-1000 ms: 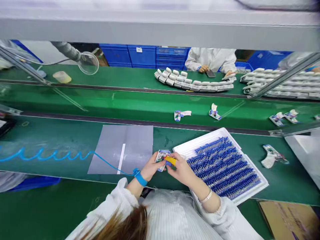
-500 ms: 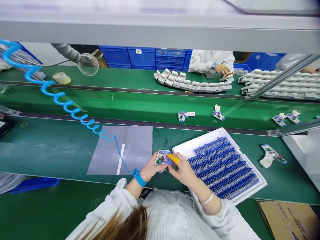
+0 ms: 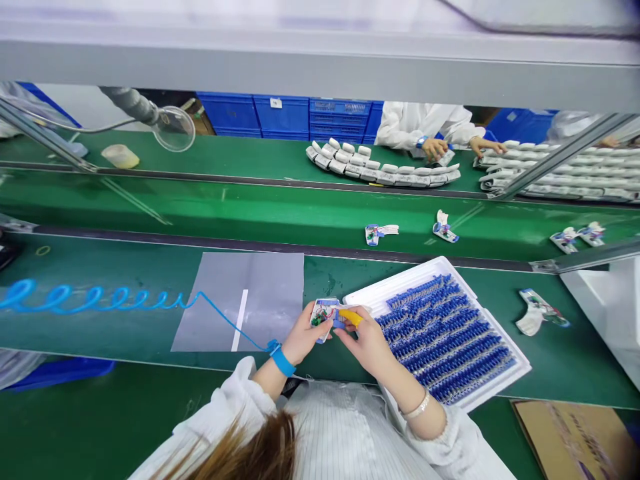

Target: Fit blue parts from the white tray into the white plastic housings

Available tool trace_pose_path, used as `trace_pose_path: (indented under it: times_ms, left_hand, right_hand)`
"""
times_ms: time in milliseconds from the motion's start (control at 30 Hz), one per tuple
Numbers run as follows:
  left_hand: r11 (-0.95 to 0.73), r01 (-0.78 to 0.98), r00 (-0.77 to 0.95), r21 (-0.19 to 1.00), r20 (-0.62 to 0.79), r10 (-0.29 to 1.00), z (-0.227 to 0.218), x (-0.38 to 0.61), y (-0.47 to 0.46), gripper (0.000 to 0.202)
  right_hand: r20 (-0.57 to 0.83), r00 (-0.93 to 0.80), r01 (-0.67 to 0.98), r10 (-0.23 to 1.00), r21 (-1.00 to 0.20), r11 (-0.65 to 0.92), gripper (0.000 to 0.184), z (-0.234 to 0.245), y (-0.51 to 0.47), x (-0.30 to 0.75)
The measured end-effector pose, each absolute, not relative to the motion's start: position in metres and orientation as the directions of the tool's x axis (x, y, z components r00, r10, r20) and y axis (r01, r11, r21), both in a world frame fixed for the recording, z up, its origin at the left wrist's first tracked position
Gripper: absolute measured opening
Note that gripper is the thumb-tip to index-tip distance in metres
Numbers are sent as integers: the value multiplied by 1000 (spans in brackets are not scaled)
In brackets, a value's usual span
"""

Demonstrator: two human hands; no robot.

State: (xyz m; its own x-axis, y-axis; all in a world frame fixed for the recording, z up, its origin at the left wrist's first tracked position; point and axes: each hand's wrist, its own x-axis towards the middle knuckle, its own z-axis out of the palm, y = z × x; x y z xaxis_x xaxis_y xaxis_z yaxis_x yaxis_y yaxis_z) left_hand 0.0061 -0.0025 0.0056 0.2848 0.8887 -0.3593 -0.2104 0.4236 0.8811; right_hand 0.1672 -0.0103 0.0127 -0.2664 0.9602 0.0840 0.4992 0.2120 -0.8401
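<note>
The left hand (image 3: 301,335) is wrapped round a small open white part (image 3: 323,311), over the bench (image 3: 115,263); the right hand (image 3: 367,338) pinches a yellow tool (image 3: 351,317) beside it; both have hardly moved, so the work looks the same. The blue curly cord (image 3: 217,309) has swung down; the left hand hides some of the part; whether the tool touches it is too small to tell.

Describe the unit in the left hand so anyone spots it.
Find the green bench, then the white tray of blue parts. Left of it, the left hand, with a blue wrist strap, holds the white-and-blue unit, wires showing. Unlike similar units lying loose, it is held.
</note>
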Motion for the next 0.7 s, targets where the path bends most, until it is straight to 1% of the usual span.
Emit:
trace_pose_path:
  times_ms: [100,233,300,367,467,567,700]
  left_hand:
    - [452,-231,262,862,-393,882,8,9,-3,54]
    - [481,-274,222,833,-432,874,9,13,-3,57]
    - [490,-296,227,820,-438,870,7,14,-2,59]
    - [512,-329,239,793,-455,858,5,15,-1,60]
    - [525,-372,211,765,-482,851,2,17,0,62]
    - [502,-366,153,784,-482,863,-4,21,0,57]
    - [472,-347,71,810,-479,875,-16,26,3,52]
  right_hand:
    - [111,-281,596,953,-758,264,26,9,-11,168]
    - [171,-262,749,950,-585,312,23,1,-12,168]
    - [218,-254,788,942,-518,332,20,-3,-13,168]
    - [279,-235,801,931,-487,348,18,-6,-13,169]
    - [340,-194,794,920,-496,351,18,-9,-14,169]
    - [312,-184,803,932,-500,326,20,-9,-12,167]
    - [194,-262,885,945,-341,316,19,-5,-10,158]
